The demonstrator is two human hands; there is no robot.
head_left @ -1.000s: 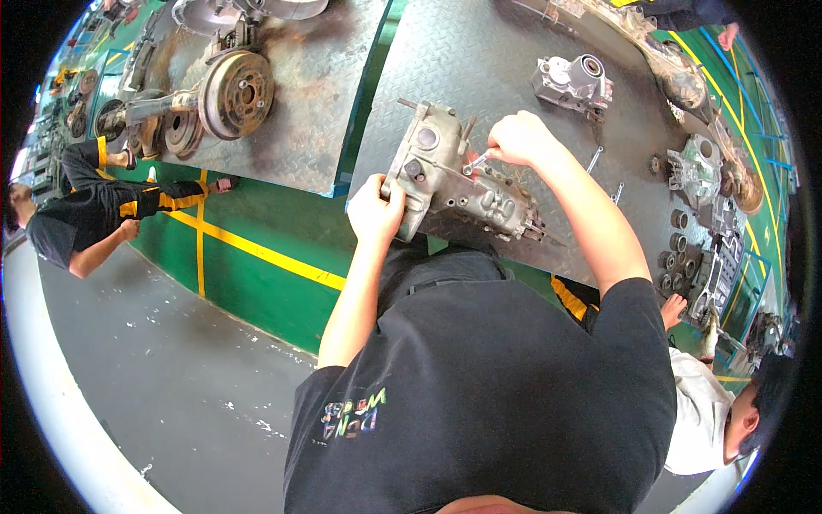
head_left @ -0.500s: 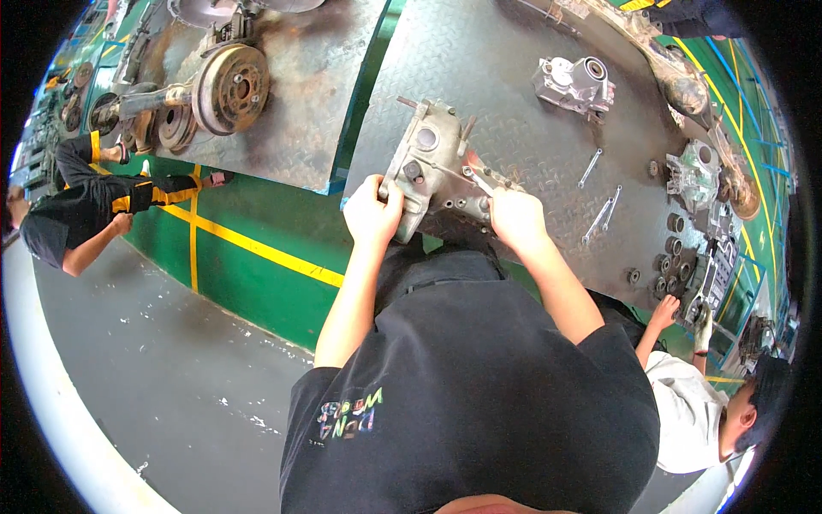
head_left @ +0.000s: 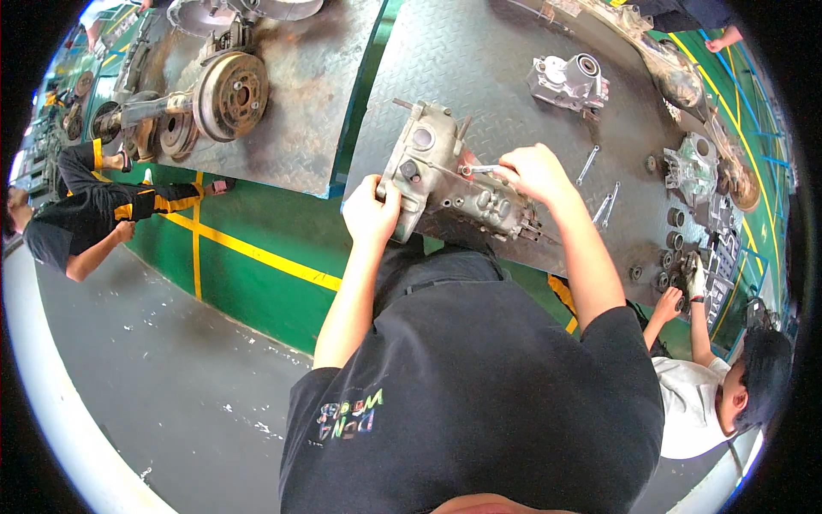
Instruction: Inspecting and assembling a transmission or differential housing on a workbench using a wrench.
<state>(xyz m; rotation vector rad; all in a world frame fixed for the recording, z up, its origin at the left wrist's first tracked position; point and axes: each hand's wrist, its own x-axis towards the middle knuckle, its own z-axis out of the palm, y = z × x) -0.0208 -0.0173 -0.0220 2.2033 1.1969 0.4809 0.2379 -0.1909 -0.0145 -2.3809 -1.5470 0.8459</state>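
A grey metal gearbox housing (head_left: 441, 141) lies at the near edge of the steel-topped table, with its narrower ribbed end toward the right. My left hand (head_left: 371, 208) is closed on the left edge of this housing, thumb on top. In my right hand (head_left: 538, 171) is a spanner (head_left: 484, 170), gripped by its right end. The spanner's ring end sits at the middle of the housing, beside a reddish patch. What fastener it is on, if any, is too small to tell.
Several loose spanners (head_left: 587, 164) lie to the right on the table (head_left: 479, 68). Beyond them are another gear housing (head_left: 569, 83), a greenish casing (head_left: 692, 167) and several ring-shaped parts (head_left: 675, 240). A co-worker's hands (head_left: 670, 301) work at the right. An axle with a brake drum (head_left: 231, 96) rests on the left table.
My right hand has moved away from me and to the right, swinging the spanner from a slant to nearly level. My left hand stays on the housing. The co-worker's hands have shifted slightly.
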